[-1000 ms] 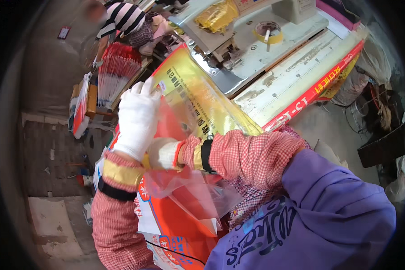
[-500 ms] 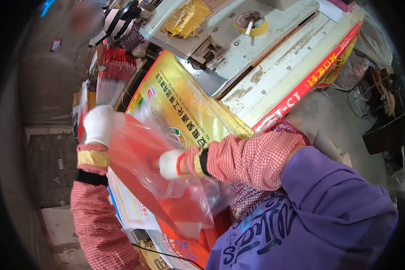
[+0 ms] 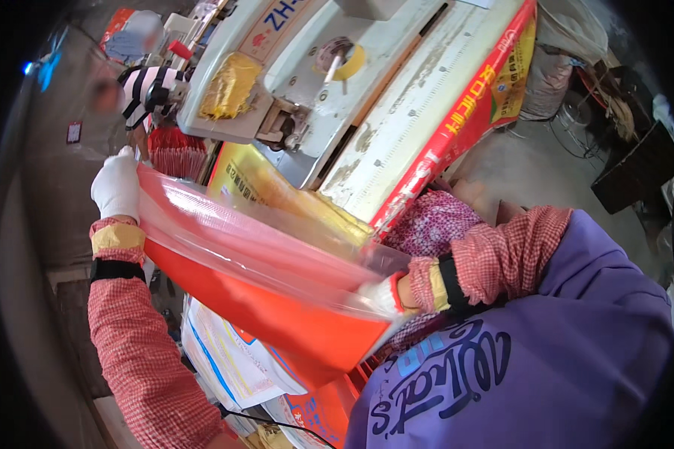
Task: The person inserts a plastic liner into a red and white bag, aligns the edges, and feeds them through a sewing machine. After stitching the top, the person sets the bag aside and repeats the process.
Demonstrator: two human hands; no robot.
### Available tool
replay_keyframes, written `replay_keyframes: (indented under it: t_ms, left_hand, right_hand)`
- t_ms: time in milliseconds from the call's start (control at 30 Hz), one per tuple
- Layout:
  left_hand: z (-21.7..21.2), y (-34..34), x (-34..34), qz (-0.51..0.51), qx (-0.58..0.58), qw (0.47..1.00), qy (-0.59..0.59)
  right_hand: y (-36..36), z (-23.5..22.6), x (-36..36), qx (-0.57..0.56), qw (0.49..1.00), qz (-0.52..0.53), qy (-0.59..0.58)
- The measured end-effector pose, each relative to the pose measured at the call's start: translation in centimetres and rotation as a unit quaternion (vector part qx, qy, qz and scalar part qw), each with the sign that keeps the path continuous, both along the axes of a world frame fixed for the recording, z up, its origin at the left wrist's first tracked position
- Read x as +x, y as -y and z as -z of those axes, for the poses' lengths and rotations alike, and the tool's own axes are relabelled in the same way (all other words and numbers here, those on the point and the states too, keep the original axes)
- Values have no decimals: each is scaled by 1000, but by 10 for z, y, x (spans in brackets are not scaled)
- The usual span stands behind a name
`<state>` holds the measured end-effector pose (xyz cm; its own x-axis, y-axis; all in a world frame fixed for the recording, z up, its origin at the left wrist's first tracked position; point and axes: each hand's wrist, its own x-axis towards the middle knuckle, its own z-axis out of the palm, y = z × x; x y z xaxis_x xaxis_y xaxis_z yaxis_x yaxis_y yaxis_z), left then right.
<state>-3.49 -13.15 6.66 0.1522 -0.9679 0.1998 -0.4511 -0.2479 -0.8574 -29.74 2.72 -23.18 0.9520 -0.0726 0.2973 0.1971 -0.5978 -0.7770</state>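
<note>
Stretching a red-and-clear plastic bag [image 3: 254, 277] between gloved hands — left hand [image 3: 116, 187] clamped on its far corner, right hand [image 3: 382, 295] gripping the near end — above stacked printed sheets [image 3: 232, 359]; bag apparently empty, unsealed.

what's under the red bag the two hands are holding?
Under the red bag, printed white sheets and orange packaging show. The left hand and right hand grip its ends. Whatever lies directly beneath its middle is covered.

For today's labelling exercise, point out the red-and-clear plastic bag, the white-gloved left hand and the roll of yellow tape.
Red-and-clear plastic bag [image 3: 277, 318]: head view, red lower panel.
White-gloved left hand [image 3: 116, 187]: head view, glove back.
Roll of yellow tape [image 3: 350, 60]: head view, outer rim.
</note>
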Motion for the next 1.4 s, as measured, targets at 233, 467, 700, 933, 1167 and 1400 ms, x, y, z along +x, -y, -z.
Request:
replay_keyframes:
  t_ms: [233,467,700,933,1167,1400]
  left_hand:
    - [10,-1,-23,-14,39,999,-2]
    - [18,0,-29,13,39,999,-24]
    - [16,2,-15,-12,39,995,-94]
    - [30,43,25,-102,-49,981,-156]
    - [242,22,-7,109,7,978,-177]
    - [254,14,19,361,-48,874,-322]
  right_hand:
    - [81,-53,-34,91,885,443,111]
    - [78,-71,-26,130,903,366,186]
    - [90,-70,-4,268,928,115,-230]
    - [53,-83,26,136,962,239,-4]
    - [58,-66,-83,162,953,255,-30]
    - [49,-3,-120,475,821,317,-13]
